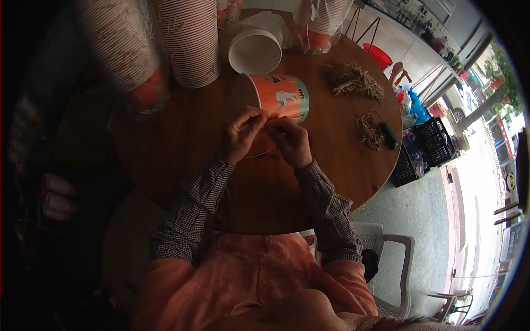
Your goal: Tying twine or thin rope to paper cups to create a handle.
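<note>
My left hand (242,135) and my right hand (291,142) meet over the middle of the round table, fingertips pinched close together. A thin pale string (258,155) curves out below them and seems to run into the pinch; its upper part is hidden by my fingers. Just beyond my fingertips, an orange and green printed paper bucket (280,95) lies on its side, its open rim facing left. My fingers come right up to its near wall, and I cannot tell whether they touch it. Behind it, a white paper bucket (255,52) shows its open mouth.
Tall stacks of paper buckets, one stack (187,44) and another in clear plastic (118,47), stand at the far left. A straw-coloured bundle of string (356,81), a loose tangle (371,132) and a small dark object (389,136) lie on the right. A chair (395,265) stands lower right.
</note>
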`<state>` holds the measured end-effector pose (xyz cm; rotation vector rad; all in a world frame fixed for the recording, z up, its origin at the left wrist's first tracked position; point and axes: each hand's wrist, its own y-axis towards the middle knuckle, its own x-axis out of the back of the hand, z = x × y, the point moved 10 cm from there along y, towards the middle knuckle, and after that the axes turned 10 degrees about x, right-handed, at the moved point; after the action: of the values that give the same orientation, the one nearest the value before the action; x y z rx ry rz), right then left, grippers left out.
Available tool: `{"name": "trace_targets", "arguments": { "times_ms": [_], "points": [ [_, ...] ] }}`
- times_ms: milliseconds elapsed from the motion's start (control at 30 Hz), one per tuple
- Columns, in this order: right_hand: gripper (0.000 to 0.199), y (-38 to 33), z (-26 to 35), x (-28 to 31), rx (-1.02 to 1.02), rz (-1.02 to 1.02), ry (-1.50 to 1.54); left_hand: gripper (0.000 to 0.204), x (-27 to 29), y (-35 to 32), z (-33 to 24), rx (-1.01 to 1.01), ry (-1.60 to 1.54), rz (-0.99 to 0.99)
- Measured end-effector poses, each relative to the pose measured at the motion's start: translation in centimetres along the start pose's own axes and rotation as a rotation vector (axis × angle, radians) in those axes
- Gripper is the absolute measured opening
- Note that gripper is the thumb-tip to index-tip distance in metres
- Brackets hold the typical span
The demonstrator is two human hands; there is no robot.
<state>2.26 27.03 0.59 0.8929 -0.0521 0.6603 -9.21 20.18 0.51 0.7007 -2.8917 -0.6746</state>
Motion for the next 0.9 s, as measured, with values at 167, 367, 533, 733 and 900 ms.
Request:
{"name": "trace_targets", "arguments": {
  "times_ms": [167,367,533,733,900],
  "points": [
    [0.016,0.1,3.9,-0.4,-0.078,0.153,0.337,0.013,1.4,-0.9,-4.0,0.028,-0.106,0.004],
    [0.016,1.5,11.9,2.7,0.174,0.219,0.136,0.012,0.2,-2.5,-11.1,-0.001,0.117,0.047],
    [0.016,2.6,16.1,4.3,0.297,0.213,-0.091,0.008,-2.2,-3.3,-13.0,0.038,0.274,0.18],
    [0.016,2.3,13.8,6.4,0.246,0.188,0.004,0.013,-5.6,-4.0,-10.6,0.293,0.039,0.392],
    [0.016,-0.8,11.2,10.3,0.166,-0.154,0.01,0.015,-6.2,-4.5,-10.2,0.307,0.008,0.322]
  ]
}}
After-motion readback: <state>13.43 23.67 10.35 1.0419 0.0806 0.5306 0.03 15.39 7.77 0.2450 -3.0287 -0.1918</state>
